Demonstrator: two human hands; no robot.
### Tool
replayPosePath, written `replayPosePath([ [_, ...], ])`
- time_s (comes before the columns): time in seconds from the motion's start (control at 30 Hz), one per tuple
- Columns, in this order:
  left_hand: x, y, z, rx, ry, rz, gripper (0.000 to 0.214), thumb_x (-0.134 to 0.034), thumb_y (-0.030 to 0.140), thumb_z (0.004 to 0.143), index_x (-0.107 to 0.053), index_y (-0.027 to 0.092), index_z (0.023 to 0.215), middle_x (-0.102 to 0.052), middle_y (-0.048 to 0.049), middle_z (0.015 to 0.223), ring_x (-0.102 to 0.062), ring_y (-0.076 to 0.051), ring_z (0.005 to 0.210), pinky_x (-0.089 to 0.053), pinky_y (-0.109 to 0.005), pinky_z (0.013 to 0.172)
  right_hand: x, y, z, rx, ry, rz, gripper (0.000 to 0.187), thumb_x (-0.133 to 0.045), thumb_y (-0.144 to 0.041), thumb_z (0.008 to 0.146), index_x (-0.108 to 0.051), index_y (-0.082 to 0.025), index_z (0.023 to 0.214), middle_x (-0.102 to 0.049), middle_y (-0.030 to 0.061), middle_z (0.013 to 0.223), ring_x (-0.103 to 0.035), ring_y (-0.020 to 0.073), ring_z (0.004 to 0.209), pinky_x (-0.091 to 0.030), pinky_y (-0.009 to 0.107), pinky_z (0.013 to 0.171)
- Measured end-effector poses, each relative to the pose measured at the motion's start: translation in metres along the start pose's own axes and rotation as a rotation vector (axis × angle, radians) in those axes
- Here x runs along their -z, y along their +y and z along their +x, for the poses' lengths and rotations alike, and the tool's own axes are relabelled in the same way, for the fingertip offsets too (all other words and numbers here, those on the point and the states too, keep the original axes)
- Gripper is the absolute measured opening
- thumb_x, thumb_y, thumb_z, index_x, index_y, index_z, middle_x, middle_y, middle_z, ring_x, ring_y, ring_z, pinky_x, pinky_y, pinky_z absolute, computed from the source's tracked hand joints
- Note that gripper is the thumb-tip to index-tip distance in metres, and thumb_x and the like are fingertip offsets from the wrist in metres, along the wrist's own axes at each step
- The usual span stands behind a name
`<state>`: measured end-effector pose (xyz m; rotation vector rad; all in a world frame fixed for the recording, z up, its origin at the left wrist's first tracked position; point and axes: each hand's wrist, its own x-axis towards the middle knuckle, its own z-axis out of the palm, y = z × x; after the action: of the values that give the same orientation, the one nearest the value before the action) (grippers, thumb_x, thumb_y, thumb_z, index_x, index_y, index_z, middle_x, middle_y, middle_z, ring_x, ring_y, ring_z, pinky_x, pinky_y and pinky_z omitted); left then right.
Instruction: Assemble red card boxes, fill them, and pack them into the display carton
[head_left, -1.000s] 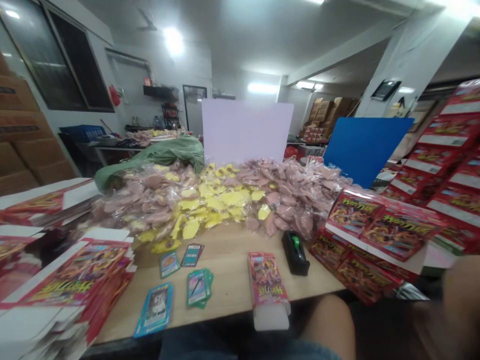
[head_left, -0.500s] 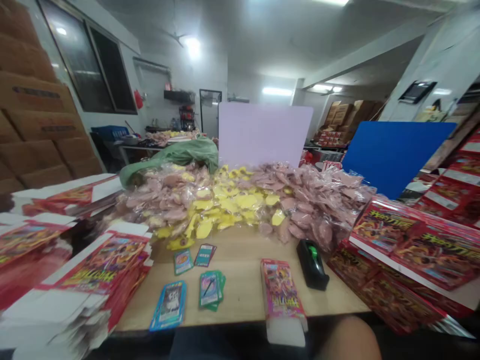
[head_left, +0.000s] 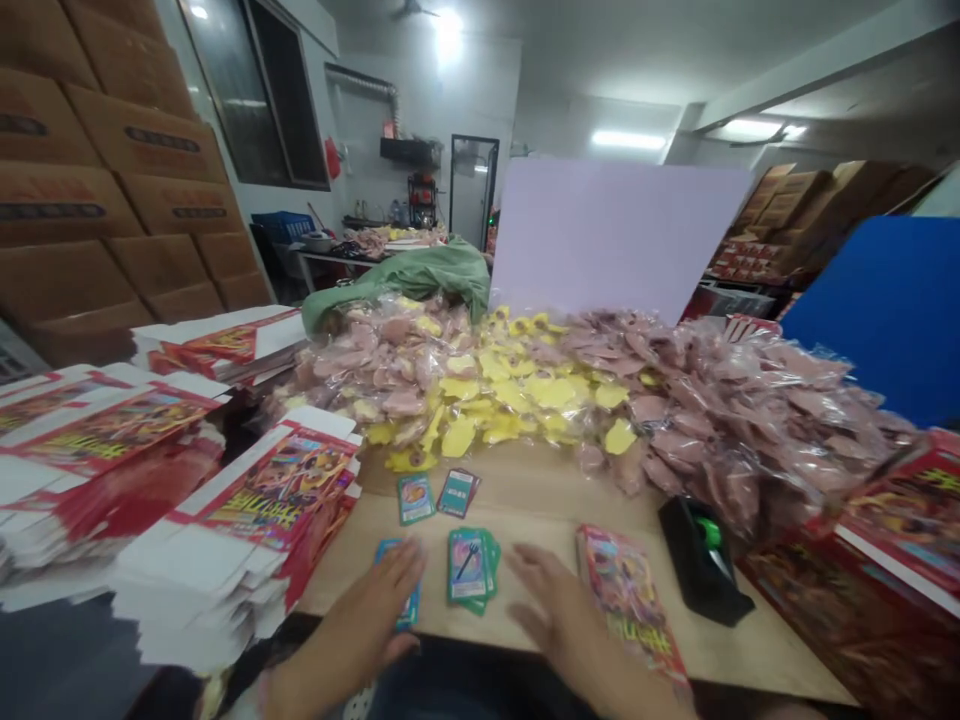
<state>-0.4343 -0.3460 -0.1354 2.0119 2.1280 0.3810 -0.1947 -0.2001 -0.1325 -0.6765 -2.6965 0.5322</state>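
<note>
My left hand [head_left: 386,598] lies flat, fingers stretched, on top of a blue card [head_left: 409,607] at the near edge of the wooden table [head_left: 540,500]. My right hand [head_left: 550,600] rests open on the table, between a small stack of green cards [head_left: 471,567] and a flat pink-red box [head_left: 628,600]. Two single cards [head_left: 436,495] lie farther back. Neither hand holds anything.
A heap of pink and yellow packets in clear bags [head_left: 570,390] fills the table's far half. A black tape dispenser [head_left: 703,560] sits to the right. Stacks of flat red cartons [head_left: 247,520] stand left, red boxes [head_left: 900,530] right, brown cartons [head_left: 112,180] by the wall.
Both hands have come into view and settled on the table, the left onto the blue card. The camera has turned left and moved closer.
</note>
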Motion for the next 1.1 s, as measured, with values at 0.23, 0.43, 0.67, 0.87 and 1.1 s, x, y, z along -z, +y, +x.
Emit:
replayPosePath([
  [0.23,-0.049,-0.044,-0.002,-0.131,-0.107,0.162,0.055,-0.049,0.001,0.068,-0.051,0.020,0.120,-0.048,-0.0077,0.130,-0.047,-0.023,0.117,-0.042,-0.033,0.096,-0.124,0.013,0.021,0.283,0.138,-0.421,0.035,-0.052,-0.028,0.082,-0.058,-0.010,0.111,-0.060,0.0172,0.112,-0.053,0.0297,0.103,-0.040,0.044,0.087],
  [0.43,-0.053,-0.041,-0.018,-0.332,0.189,0.332,0.045,-0.042,-0.001,0.069,-0.058,0.018,0.106,-0.066,-0.0064,0.106,-0.064,-0.019,0.092,-0.053,-0.024,0.078,-0.146,0.018,0.020,0.404,0.182,-0.396,0.021,-0.046,-0.018,0.081,-0.065,-0.010,0.081,-0.067,0.0163,0.085,-0.058,0.0266,0.077,-0.044,0.039,0.068],
  [0.67,-0.036,-0.024,-0.005,-0.082,0.159,-0.188,0.028,-0.050,0.020,0.076,-0.067,0.034,0.095,-0.069,0.0034,0.097,-0.065,-0.014,0.086,-0.052,-0.018,0.077,-0.098,-0.005,0.038,0.132,-0.058,-0.290,0.017,-0.053,-0.003,0.071,-0.063,-0.015,0.076,-0.065,0.0068,0.072,-0.060,0.0192,0.065,-0.044,0.026,0.055],
  [0.87,0.004,-0.025,-0.002,-0.043,0.118,-0.287,0.023,-0.049,0.032,0.077,-0.069,0.034,0.088,-0.070,0.0031,0.093,-0.066,-0.015,0.082,-0.052,-0.023,0.077,-0.046,-0.018,0.043,-0.068,-0.125,-0.129,0.018,-0.051,-0.002,0.070,-0.061,-0.014,0.079,-0.065,0.0068,0.076,-0.060,0.0172,0.070,-0.042,0.023,0.061],
  [1.1,-0.018,0.070,0.067,0.305,0.132,-1.001,0.053,-0.041,0.062,0.078,-0.065,0.020,0.099,-0.069,-0.0039,0.093,-0.066,-0.021,0.079,-0.055,-0.033,0.072,0.023,0.004,-0.001,-0.558,0.269,1.093,0.023,-0.058,-0.033,0.075,-0.052,-0.018,0.090,-0.062,0.0020,0.083,-0.059,0.0145,0.075,-0.046,0.025,0.067],
])
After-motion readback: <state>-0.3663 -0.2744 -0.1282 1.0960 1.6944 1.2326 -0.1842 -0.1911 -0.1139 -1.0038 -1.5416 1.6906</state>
